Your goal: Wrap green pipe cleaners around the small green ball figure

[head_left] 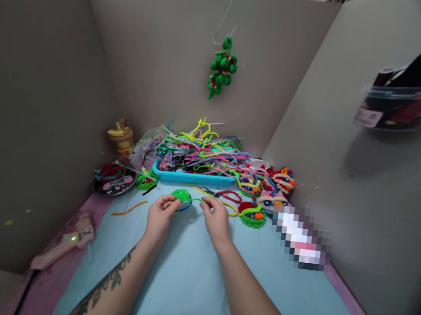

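My left hand (pixel 163 212) is closed on a small round green pipe-cleaner piece (pixel 182 195) with a blue loop at its lower edge. From that piece a thin green pipe cleaner (pixel 196 200) stretches to the right. Its far end is pinched between the fingertips of my right hand (pixel 216 219). Just behind my right hand lie scissors with red handles (pixel 230 195) and a yellow-handled tool (pixel 232 210). An orange pipe cleaner (pixel 129 208) and a short black one (pixel 149 190) rest to the left of my left hand.
A blue tray (pixel 192 178) heaped with colourful pipe cleaners stands at the back. Finished bird-like figures (pixel 252 215) sit to its right, a green one (pixel 147 179) to its left. A metal dish (pixel 113 186) and pink glue gun (pixel 65 248) are left. Grey panels (pixel 192 58) enclose three sides.
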`<state>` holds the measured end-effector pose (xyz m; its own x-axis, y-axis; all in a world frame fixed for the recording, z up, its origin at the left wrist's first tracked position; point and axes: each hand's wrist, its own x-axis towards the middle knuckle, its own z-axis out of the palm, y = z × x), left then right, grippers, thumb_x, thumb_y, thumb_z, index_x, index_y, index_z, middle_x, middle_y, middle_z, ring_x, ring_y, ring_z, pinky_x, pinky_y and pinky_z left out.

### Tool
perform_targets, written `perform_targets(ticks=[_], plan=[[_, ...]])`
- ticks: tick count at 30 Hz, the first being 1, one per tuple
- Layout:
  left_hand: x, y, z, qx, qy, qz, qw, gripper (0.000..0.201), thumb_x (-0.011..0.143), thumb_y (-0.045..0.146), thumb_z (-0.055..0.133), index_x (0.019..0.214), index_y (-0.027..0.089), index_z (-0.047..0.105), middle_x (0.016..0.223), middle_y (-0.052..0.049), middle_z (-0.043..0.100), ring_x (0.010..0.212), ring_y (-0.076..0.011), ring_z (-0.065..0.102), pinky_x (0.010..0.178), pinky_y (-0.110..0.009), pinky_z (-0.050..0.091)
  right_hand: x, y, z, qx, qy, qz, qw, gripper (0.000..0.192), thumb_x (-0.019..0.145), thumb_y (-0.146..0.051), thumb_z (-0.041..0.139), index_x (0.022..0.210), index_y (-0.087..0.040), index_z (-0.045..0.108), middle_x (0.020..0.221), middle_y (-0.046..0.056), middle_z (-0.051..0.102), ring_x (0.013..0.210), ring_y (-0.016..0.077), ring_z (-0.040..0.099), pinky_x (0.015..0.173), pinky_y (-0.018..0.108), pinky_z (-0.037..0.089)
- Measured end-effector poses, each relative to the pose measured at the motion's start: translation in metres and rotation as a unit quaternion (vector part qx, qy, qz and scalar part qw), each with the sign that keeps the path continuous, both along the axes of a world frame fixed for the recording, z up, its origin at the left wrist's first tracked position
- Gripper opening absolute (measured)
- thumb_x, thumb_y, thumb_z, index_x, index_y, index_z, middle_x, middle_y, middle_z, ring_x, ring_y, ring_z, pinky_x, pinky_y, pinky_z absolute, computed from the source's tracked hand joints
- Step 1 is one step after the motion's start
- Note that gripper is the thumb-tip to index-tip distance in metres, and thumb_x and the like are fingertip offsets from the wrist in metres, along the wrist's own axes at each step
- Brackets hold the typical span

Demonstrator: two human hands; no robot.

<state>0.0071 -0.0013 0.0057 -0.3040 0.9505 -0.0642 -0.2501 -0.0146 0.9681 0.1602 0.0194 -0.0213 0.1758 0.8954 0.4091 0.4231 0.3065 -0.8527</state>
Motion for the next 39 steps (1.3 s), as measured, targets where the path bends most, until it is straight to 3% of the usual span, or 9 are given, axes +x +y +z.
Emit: perform_targets(ticks=[7,13,16,21,24,27,31,39], plan=[[0.000,-0.001,0.002,-0.003,0.023,-0.013,1.000,0.032,0.056,0.028,0.075,0.077,0.015,0.054,0.051,0.006,0.051,0.039,-0.0023,0.035,0.039,-0.015,0.021,0.009,0.004,0.004,0.010,-0.149,-0.039,0.988,0.016,0.077,-0.018,0.051,0.071,-0.022,0.065,0.075,0.005,0.063,0.080,0.0218,0.051,0.074,0.033,0.038],[-0.001,0.000,-0.003,-0.018,0.024,-0.062,0.998,0.033,0.059,0.031,0.073,0.079,0.015,0.053,0.046,0.008,0.047,0.037,-0.0020,0.029,0.037,-0.016,0.018,0.009,0.003,0.006,0.015,-0.196,0.022,0.980,0.015,0.076,-0.014,0.050,0.074,-0.022,0.063,0.080,0.005,0.060,0.084,0.0210,0.050,0.076,0.031,0.037],[-0.001,0.001,-0.005,-0.025,0.021,-0.074,0.997,0.034,0.059,0.032,0.074,0.080,0.015,0.053,0.047,0.007,0.048,0.037,-0.0021,0.029,0.038,-0.016,0.018,0.007,0.004,0.003,0.018,-0.190,0.041,0.981,0.015,0.075,-0.013,0.049,0.071,-0.020,0.061,0.081,0.005,0.057,0.083,0.0200,0.050,0.075,0.030,0.038],[-0.002,0.001,-0.004,-0.024,0.000,-0.065,0.998,0.035,0.058,0.032,0.074,0.081,0.015,0.054,0.046,0.009,0.044,0.038,-0.0022,0.028,0.038,-0.017,0.017,0.004,0.006,-0.003,-0.008,-0.143,0.095,0.985,0.016,0.073,-0.016,0.050,0.083,-0.020,0.061,0.072,0.001,0.056,0.070,0.0164,0.052,0.067,0.027,0.039],[-0.004,0.001,-0.004,-0.021,-0.011,-0.066,0.998,0.035,0.057,0.033,0.075,0.080,0.015,0.055,0.045,0.010,0.040,0.037,-0.0026,0.029,0.038,-0.017,0.017,0.004,0.004,-0.001,-0.008,-0.133,0.108,0.985,0.013,0.071,-0.015,0.050,0.072,-0.020,0.062,0.069,0.001,0.057,0.067,0.0156,0.052,0.064,0.026,0.038],[-0.003,0.001,-0.005,-0.029,-0.001,-0.074,0.997,0.035,0.056,0.032,0.076,0.078,0.014,0.056,0.045,0.009,0.040,0.037,-0.0029,0.029,0.038,-0.018,0.016,0.004,0.001,0.007,-0.012,-0.055,0.085,0.995,0.013,0.070,-0.017,0.049,0.067,-0.020,0.061,0.065,0.000,0.058,0.063,0.0146,0.051,0.061,0.026,0.039],[-0.002,0.002,-0.005,-0.040,0.017,-0.091,0.995,0.032,0.055,0.031,0.076,0.074,0.014,0.056,0.044,0.009,0.042,0.037,-0.0031,0.029,0.038,-0.019,0.016,0.003,-0.001,0.015,-0.080,0.116,0.072,0.987,0.009,0.068,-0.025,0.056,0.066,-0.018,0.062,0.058,-0.001,0.058,0.055,0.0136,0.051,0.055,0.025,0.039],[-0.001,0.000,-0.005,-0.038,0.012,-0.120,0.992,0.031,0.058,0.031,0.075,0.076,0.014,0.055,0.050,0.007,0.048,0.039,-0.0031,0.032,0.039,-0.018,0.018,0.000,0.001,0.011,-0.237,0.339,0.166,0.895,0.019,0.056,-0.032,0.069,0.062,-0.015,0.062,0.051,-0.002,0.057,0.042,0.0075,0.041,0.041,0.020,0.027]])
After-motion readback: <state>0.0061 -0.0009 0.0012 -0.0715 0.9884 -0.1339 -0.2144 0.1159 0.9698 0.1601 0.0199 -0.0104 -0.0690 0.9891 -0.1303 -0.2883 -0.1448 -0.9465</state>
